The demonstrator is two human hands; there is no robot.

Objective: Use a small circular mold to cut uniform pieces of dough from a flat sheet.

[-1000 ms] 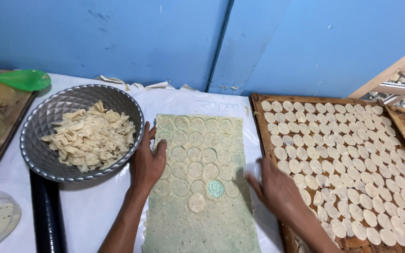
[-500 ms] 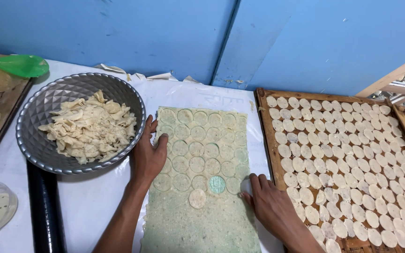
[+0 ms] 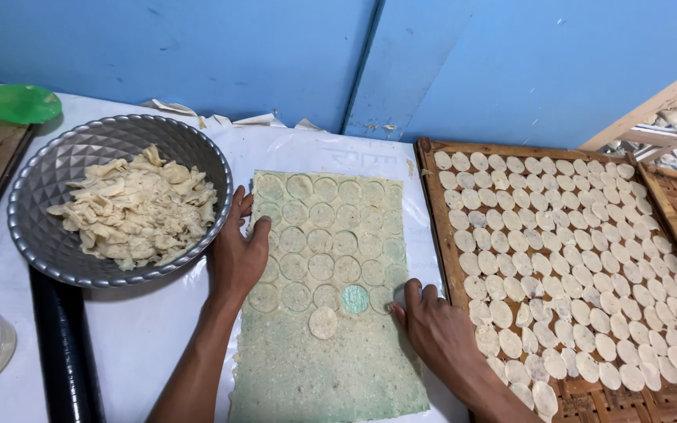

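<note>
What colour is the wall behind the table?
The painted wall is bright blue, seen best in the head view.

A dough sheet lies at the centre of the frame on the table. A metal bowl of dough scraps sits at its left, touching its upper corner. A woven tray of dough discs fills the right side. The left hand rests on the sheet's left edge, the right hand at its right edge, beside the tray. One cut disc lies on the sheet between the hands.
</note>
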